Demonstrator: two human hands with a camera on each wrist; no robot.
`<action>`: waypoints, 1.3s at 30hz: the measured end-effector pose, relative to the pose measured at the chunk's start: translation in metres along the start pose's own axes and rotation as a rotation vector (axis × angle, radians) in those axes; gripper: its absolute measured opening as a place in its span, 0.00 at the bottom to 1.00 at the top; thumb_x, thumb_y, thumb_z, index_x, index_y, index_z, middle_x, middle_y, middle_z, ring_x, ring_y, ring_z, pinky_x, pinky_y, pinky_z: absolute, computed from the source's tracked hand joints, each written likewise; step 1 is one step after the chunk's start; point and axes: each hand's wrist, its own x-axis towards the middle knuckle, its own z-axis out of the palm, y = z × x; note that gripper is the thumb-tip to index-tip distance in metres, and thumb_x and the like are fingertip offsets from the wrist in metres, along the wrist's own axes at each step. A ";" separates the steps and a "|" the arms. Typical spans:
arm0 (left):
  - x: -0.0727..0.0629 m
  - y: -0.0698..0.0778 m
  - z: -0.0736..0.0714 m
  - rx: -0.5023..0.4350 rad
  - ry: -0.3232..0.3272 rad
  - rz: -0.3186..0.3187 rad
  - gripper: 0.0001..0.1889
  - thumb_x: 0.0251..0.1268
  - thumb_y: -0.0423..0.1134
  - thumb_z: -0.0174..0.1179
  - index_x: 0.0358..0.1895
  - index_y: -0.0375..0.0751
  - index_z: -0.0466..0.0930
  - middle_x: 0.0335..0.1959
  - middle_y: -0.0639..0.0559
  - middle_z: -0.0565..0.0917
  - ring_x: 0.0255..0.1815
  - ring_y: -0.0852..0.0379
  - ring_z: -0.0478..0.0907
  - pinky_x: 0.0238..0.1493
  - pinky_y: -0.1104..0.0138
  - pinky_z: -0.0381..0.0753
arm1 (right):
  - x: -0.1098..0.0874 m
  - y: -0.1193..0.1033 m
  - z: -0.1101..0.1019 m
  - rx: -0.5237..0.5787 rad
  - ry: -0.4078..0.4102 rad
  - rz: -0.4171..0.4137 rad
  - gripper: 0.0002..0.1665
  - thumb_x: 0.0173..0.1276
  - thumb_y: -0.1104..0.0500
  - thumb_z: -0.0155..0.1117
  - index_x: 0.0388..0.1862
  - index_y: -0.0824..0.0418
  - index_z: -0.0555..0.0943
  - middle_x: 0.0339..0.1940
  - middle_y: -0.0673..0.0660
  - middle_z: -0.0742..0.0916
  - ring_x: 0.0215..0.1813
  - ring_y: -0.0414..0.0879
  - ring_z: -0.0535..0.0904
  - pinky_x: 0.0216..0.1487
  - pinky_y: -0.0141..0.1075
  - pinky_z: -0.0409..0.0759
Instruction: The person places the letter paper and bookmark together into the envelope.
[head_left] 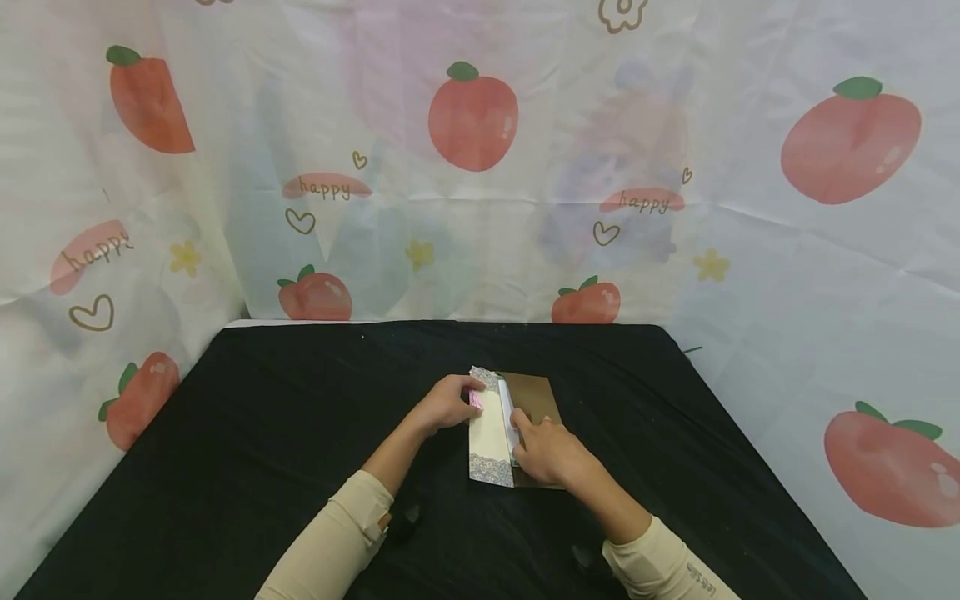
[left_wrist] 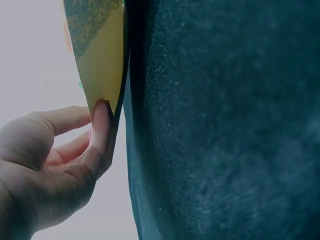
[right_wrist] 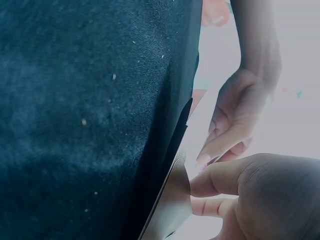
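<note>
A small booklet (head_left: 491,425) with a cream cover and grey lace-patterned bands stands partly open at the middle of the black-covered table. Its brown panel (head_left: 534,393) spreads to the right, and a narrow white strip (head_left: 507,408) shows along the fold. My left hand (head_left: 446,402) pinches the cream cover's left edge, beside a small pink patch (head_left: 476,400). In the left wrist view, a fingertip of the left hand (left_wrist: 55,160) lies against the cover. My right hand (head_left: 551,450) holds the white strip between thumb and forefinger over the brown panel. Its fingertips are partly hidden.
The black cloth (head_left: 300,433) covers the table and has slight wrinkles. Behind and at both sides hangs a pale curtain (head_left: 510,242) printed with peaches, hearts and the word "happy". Dark small shapes (head_left: 405,521) sit beneath the forearms.
</note>
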 end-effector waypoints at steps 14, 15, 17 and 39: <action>0.002 -0.001 0.002 -0.016 0.037 -0.005 0.22 0.60 0.24 0.69 0.59 0.28 0.82 0.50 0.38 0.82 0.43 0.49 0.77 0.36 0.64 0.82 | 0.000 -0.001 -0.001 -0.017 -0.011 0.010 0.16 0.70 0.60 0.56 0.55 0.58 0.71 0.36 0.64 0.81 0.37 0.57 0.78 0.36 0.53 0.77; 0.002 -0.001 0.002 -0.020 0.037 -0.008 0.22 0.61 0.24 0.69 0.59 0.28 0.81 0.50 0.38 0.82 0.42 0.49 0.78 0.35 0.64 0.82 | 0.000 -0.001 0.000 -0.017 -0.012 0.010 0.16 0.70 0.60 0.56 0.55 0.58 0.71 0.36 0.64 0.81 0.37 0.57 0.78 0.35 0.53 0.77; 0.001 -0.001 0.003 -0.039 0.032 -0.014 0.22 0.61 0.24 0.69 0.60 0.28 0.81 0.50 0.37 0.82 0.39 0.50 0.80 0.34 0.64 0.83 | 0.000 -0.001 -0.001 -0.017 -0.014 0.010 0.16 0.70 0.60 0.56 0.56 0.58 0.71 0.35 0.64 0.81 0.36 0.56 0.78 0.35 0.52 0.76; 0.000 0.001 0.005 -0.058 0.001 -0.037 0.23 0.60 0.23 0.70 0.61 0.28 0.80 0.49 0.38 0.79 0.35 0.53 0.79 0.32 0.66 0.83 | 0.002 -0.001 -0.002 -0.017 -0.036 0.028 0.16 0.71 0.58 0.57 0.56 0.56 0.71 0.37 0.64 0.80 0.37 0.57 0.78 0.35 0.53 0.77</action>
